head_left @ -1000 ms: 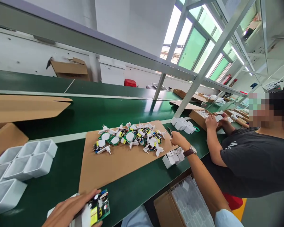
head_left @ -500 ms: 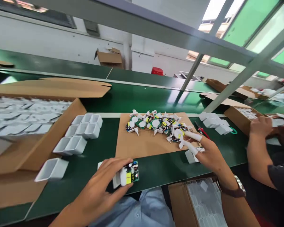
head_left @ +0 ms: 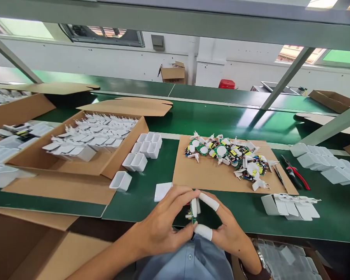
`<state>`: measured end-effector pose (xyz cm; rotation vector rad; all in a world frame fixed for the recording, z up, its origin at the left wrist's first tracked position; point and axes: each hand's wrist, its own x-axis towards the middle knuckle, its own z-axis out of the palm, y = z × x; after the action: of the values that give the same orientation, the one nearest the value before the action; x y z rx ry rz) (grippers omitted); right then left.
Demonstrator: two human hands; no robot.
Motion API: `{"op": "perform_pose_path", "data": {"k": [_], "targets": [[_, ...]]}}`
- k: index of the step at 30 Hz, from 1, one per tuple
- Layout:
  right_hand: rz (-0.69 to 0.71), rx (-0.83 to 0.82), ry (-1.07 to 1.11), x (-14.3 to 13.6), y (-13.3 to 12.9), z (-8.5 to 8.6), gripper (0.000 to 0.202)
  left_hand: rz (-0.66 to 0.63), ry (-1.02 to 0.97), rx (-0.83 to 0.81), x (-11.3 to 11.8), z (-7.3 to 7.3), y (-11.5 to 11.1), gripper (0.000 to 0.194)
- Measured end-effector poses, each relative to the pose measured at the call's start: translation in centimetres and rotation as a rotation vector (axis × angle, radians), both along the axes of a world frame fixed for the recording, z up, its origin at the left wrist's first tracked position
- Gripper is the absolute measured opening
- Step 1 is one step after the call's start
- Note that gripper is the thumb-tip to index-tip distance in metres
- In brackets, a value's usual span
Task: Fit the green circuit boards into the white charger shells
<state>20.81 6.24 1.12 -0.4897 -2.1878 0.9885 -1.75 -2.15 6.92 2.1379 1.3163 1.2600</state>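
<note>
Just in front of my body, my left hand (head_left: 163,221) grips a small circuit board (head_left: 194,212) by its edges between thumb and fingers. The board is turned nearly edge-on, with white parts on its right face. My right hand (head_left: 229,229), with white covers on thumb and index finger, pinches the same board from the other side. A flat white piece (head_left: 162,190) lies on the green table left of my fingers. Beyond my hands, a pile of circuit boards with white plug pieces (head_left: 221,151) rests on a cardboard sheet (head_left: 198,179).
Open white housings (head_left: 138,162) stand to the left beside a carton (head_left: 125,146) of white parts. Tweezers (head_left: 280,179) and red-handled pliers (head_left: 298,175) lie on the right. White housings with plugs (head_left: 291,206) sit near the front edge. A metal bar (head_left: 175,19) crosses above.
My right hand has left the pile and come to the board in my left hand. The board has turned edge-on. My view has swung left; the neighbouring person is out of sight.
</note>
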Motion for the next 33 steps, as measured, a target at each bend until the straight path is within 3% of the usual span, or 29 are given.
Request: {"op": "perform_pose_path", "data": {"k": [6, 11, 17, 22, 28, 33], "targets": [[-0.038, -0.061, 0.186, -0.2, -0.2, -0.6, 0.061, -0.042, -0.203, -0.110, 0.3, -0.9, -0.1, 0.072], [-0.097, 0.054, 0.249, -0.2, -0.2, 0.1, 0.058, -0.073, -0.350, -0.166, 0.4, -1.4, -0.1, 0.068], [-0.120, 0.307, 0.190, -0.6, -1.1, 0.0, 0.069, 0.062, -0.440, -0.259, 0.8, -2.0, 0.2, 0.024], [-0.102, 0.382, 0.139, -0.4, -2.0, -0.8, 0.072, 0.122, -0.590, -0.538, 0.6, -2.9, 0.0, 0.048], [-0.036, 0.402, 0.073, 0.1, -2.1, 0.0, 0.075, 0.034, -0.783, -0.778, -0.1, -3.0, -0.4, 0.052], [0.026, 0.434, 0.051, 0.1, -1.7, 0.8, 0.075, 0.021, -0.840, -0.855, -0.1, -3.0, -0.3, 0.056]]}}
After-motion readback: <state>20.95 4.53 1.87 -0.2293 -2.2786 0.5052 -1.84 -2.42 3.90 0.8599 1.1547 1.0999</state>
